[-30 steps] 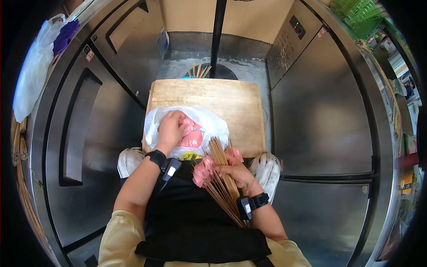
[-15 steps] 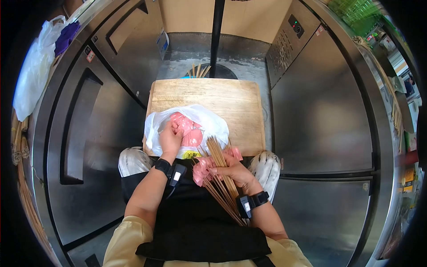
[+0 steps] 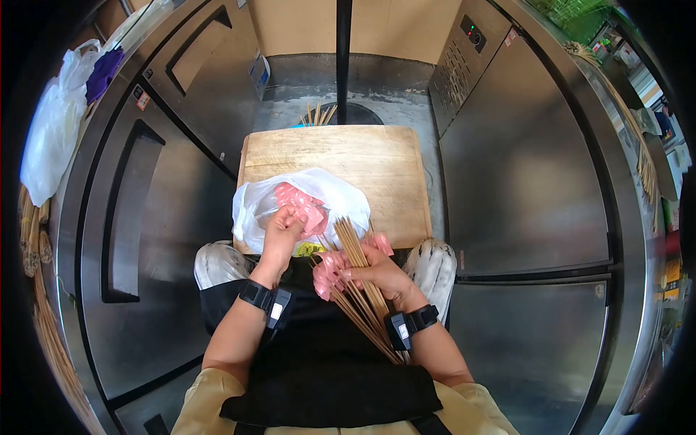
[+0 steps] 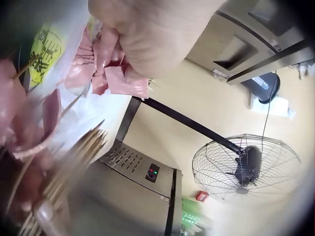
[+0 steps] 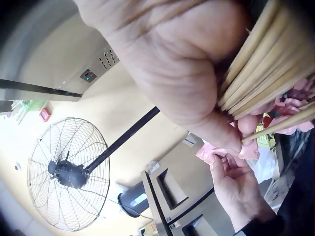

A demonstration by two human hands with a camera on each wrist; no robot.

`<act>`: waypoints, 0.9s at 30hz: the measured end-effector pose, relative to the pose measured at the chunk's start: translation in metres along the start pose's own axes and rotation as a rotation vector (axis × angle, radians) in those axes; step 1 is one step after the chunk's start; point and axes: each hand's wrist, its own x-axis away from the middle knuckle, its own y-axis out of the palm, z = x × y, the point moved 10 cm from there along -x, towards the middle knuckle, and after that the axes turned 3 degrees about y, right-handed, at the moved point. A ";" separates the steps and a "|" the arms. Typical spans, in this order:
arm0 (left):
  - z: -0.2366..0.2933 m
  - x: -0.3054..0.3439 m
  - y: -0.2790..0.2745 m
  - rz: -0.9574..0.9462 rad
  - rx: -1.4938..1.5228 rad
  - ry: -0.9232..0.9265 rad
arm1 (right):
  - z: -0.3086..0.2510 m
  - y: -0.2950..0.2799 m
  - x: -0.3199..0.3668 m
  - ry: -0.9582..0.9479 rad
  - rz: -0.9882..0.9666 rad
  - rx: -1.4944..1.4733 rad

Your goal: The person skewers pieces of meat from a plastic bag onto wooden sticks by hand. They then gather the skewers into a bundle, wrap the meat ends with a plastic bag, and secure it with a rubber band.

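Observation:
A white plastic bag with pink, thin meat slices inside lies open on the wooden board. At its near side my left hand pinches one pink slice between thumb and fingers. My right hand grips a bundle of bamboo skewers, whose tips point up toward the bag. Folded pink slices are threaded on several skewers in the same hand, their bare ends trailing down over the black apron. In the right wrist view the left hand shows beyond the skewers.
The wooden board sits in front of the knees. Steel cabinets flank both sides. Behind the board stand more skewers and the black pole of a fan. Another white bag hangs at far left.
My left hand has come out of the bag's middle toward its near edge, drawing a pink slice with it. The right hand keeps its grip on the skewers, nearly still.

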 end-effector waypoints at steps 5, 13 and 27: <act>0.005 0.010 0.010 -0.067 -0.062 -0.002 | -0.006 0.005 0.003 -0.006 0.001 -0.009; 0.008 0.020 0.019 -0.095 -0.074 0.043 | -0.007 0.005 0.003 -0.006 0.006 0.018; 0.032 0.046 0.026 0.102 -0.449 0.302 | -0.002 0.001 -0.001 -0.014 0.022 0.008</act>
